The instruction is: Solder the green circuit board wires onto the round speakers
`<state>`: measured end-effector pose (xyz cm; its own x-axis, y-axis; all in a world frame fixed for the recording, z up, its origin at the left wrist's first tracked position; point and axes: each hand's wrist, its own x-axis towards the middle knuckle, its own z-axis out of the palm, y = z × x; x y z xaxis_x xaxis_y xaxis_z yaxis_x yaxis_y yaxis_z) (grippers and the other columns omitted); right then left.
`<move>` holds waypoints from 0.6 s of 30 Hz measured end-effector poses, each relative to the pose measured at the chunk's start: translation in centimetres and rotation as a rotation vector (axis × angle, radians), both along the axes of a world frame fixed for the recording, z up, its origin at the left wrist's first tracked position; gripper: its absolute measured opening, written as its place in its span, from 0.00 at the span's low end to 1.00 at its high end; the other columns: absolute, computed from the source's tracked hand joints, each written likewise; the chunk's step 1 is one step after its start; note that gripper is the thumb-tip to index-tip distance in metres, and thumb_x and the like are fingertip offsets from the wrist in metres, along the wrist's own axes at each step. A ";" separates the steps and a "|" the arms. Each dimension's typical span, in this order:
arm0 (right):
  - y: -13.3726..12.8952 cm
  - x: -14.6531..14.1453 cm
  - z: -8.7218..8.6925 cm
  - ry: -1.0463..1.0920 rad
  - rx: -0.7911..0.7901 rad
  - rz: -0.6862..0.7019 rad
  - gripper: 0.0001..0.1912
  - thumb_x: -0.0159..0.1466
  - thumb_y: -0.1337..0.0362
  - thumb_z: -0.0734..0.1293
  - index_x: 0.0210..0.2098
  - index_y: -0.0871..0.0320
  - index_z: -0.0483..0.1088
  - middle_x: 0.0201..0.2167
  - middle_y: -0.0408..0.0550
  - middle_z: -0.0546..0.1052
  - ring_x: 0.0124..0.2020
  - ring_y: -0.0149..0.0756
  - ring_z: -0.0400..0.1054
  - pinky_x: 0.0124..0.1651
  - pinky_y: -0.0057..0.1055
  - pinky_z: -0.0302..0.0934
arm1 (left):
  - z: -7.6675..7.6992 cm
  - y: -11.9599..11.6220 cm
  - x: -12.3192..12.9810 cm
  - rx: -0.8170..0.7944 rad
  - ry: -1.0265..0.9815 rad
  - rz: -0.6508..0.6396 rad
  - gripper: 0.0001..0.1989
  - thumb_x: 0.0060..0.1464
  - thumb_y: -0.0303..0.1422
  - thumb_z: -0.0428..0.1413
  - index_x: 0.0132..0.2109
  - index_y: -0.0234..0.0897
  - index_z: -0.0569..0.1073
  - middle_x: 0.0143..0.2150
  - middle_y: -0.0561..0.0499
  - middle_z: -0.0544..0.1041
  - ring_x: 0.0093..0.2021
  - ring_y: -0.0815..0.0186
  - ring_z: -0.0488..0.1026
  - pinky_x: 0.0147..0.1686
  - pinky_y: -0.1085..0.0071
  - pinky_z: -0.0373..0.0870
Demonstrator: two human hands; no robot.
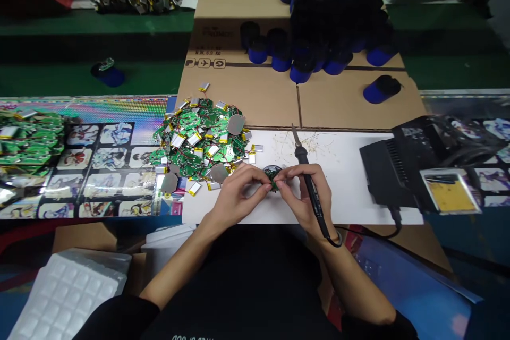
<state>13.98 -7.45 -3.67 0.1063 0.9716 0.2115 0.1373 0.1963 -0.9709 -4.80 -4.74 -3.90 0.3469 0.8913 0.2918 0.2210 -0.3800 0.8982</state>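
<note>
Between both hands, over the white board (350,170), is a small round piece with a green circuit board (273,179) in it. My left hand (242,191) pinches its left side with thumb and forefinger. From the right, my right hand (305,191) pinches the same piece with thumb and forefinger. A black soldering iron (313,191) also rests in my right hand, its metal tip pointing up and away. Left of the hands lies a heap of green circuit boards (191,122) with small silver batteries wired to them.
Many blue-and-black cylinders (302,70) stand on the cardboard (255,101) at the back. A black soldering station (384,170) and a yellow sponge tray (450,191) are at the right. More boards (32,141) lie far left. Wire scraps litter the white board.
</note>
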 end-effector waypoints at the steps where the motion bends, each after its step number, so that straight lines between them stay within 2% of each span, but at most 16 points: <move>1: 0.0 0.0 0.0 0.005 -0.007 -0.006 0.13 0.68 0.67 0.75 0.46 0.49 0.68 0.38 0.44 0.82 0.42 0.39 0.80 0.50 0.41 0.76 | 0.0 0.0 0.0 -0.004 0.003 0.000 0.04 0.69 0.33 0.62 0.43 0.39 0.78 0.39 0.49 0.82 0.41 0.63 0.76 0.45 0.64 0.71; 5: 0.1 0.0 -0.1 0.014 -0.010 -0.017 0.13 0.67 0.64 0.76 0.45 0.50 0.68 0.37 0.44 0.81 0.40 0.39 0.80 0.48 0.40 0.76 | 0.0 -0.2 0.1 -0.016 0.019 -0.006 0.05 0.70 0.34 0.61 0.43 0.39 0.78 0.40 0.48 0.82 0.42 0.62 0.77 0.45 0.63 0.72; 10: 0.1 0.1 -0.4 -0.025 -0.019 0.005 0.11 0.68 0.64 0.74 0.46 0.50 0.68 0.37 0.44 0.81 0.40 0.38 0.80 0.48 0.39 0.76 | -0.3 -0.1 0.3 0.020 -0.012 -0.012 0.03 0.68 0.32 0.63 0.43 0.39 0.78 0.40 0.48 0.82 0.42 0.63 0.77 0.46 0.64 0.71; 18: -0.4 1.1 -0.9 -0.061 0.052 0.026 0.12 0.70 0.67 0.71 0.49 0.49 0.68 0.41 0.45 0.81 0.46 0.39 0.80 0.52 0.40 0.73 | -0.4 -0.2 0.3 0.029 -0.011 0.003 0.03 0.66 0.30 0.65 0.42 0.39 0.78 0.39 0.49 0.81 0.42 0.63 0.77 0.46 0.65 0.71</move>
<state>15.04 -7.87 -4.54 0.0666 0.9613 0.2673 0.1897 0.2508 -0.9493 -4.53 -4.95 -4.26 0.3406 0.8836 0.3213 0.2123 -0.4052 0.8892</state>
